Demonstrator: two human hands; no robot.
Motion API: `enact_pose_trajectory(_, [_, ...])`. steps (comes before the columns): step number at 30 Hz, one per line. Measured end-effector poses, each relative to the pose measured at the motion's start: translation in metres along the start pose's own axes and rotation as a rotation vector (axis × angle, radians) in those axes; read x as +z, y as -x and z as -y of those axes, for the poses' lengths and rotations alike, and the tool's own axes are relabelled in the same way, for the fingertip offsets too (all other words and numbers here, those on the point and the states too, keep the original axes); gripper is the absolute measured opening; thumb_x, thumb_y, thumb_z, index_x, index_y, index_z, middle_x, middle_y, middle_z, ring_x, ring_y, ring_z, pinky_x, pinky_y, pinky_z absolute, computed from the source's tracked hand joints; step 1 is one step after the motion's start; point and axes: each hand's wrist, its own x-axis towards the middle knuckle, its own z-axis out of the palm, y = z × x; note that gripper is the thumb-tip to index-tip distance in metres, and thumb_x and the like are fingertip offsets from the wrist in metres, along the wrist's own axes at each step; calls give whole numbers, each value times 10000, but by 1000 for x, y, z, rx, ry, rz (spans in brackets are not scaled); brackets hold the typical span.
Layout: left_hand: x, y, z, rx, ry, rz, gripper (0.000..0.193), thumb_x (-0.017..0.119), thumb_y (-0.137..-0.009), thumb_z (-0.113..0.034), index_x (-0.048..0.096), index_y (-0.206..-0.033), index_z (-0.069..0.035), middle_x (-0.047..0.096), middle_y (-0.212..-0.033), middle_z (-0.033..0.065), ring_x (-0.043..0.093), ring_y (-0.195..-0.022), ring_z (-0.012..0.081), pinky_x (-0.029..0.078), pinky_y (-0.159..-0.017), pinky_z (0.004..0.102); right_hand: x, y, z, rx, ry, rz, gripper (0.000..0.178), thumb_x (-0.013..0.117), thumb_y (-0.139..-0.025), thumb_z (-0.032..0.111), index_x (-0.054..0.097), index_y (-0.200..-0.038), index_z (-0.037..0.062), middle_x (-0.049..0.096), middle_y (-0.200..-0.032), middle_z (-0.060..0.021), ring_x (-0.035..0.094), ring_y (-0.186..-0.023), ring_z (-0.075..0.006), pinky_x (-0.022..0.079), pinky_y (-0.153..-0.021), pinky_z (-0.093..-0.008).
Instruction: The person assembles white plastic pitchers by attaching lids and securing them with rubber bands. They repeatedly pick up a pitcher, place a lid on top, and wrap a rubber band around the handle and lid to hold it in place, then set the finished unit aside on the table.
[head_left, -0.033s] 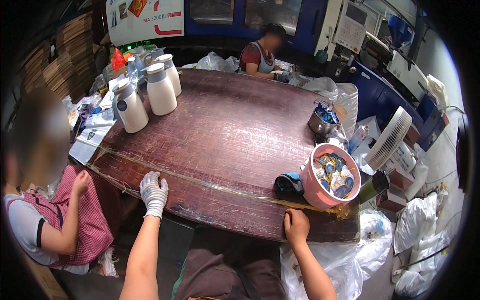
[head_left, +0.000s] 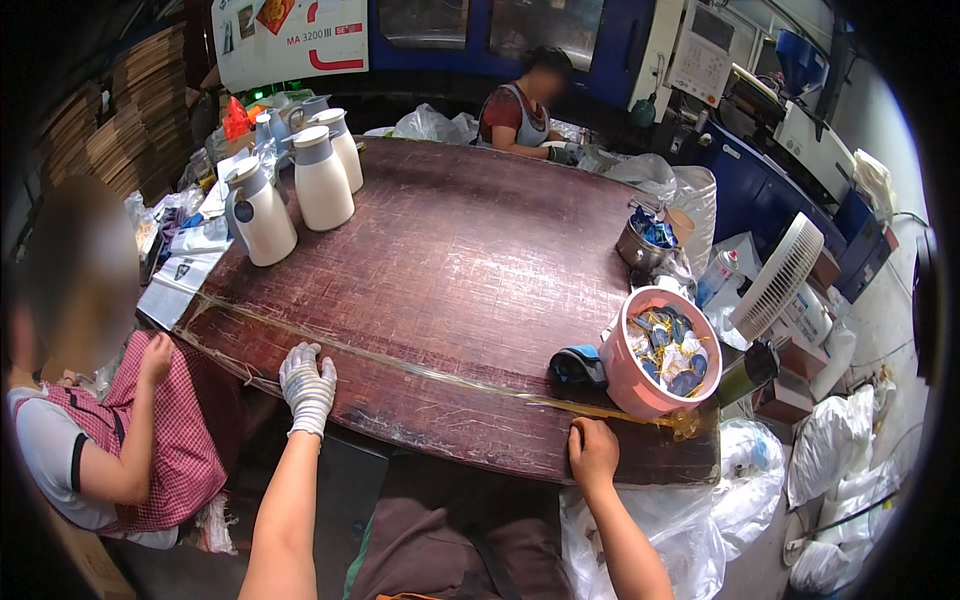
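My left hand [head_left: 307, 388], in a white knit glove, lies flat with fingers spread on the near edge of the dark wooden table [head_left: 450, 250]. My bare right hand [head_left: 593, 452] rests on the same edge further right and holds nothing. A yellowish strip of clear tape [head_left: 420, 370] runs across the tabletop between the two hands. Just beyond my right hand stands a pink bucket [head_left: 625, 385] filled with small blue and white pieces. A small dark blue and black object [head_left: 578, 366] lies against its left side.
Three white thermos jugs [head_left: 322, 178] stand at the table's far left. A person in a red checked apron [head_left: 150, 440] sits at my left, another person [head_left: 520, 105] at the far side. A metal pot [head_left: 645, 240], white fan [head_left: 780, 275] and plastic bags [head_left: 820, 450] crowd the right.
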Motion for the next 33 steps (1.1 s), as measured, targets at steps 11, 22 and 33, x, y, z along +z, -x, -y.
enact_pose_trajectory(11, [-2, 0, -1, 6, 28, -63, 359, 673, -804, -228, 634, -1125, -72, 636, -1168, 129, 564, -1137, 308, 397, -1026, 440, 1, 0, 0, 2, -1, -5, 109, 650, -847, 144, 651, -948, 102, 629, -864, -95, 611, -847, -310, 465, -746, -431])
enact_pose_trajectory(22, [-5, 1, -3, 4, 58, -82, 307, 676, -788, -204, 648, -1066, -75, 647, -1138, 123, 578, -1114, 304, 409, -1013, 434, -2, -2, 4, 14, -13, 9, 99, 648, -847, 108, 642, -941, 79, 637, -876, -106, 617, -845, -328, 477, -753, -425])
enact_pose_trajectory(33, [1, 1, 0, 10, 53, -92, 249, 681, -787, -203, 661, -1003, -81, 654, -1143, 124, 579, -1126, 296, 410, -1014, 435, -1, -2, 4, 17, -2, 5, 109, 647, -844, 102, 647, -951, 82, 639, -883, -113, 621, -854, -332, 481, -758, -423])
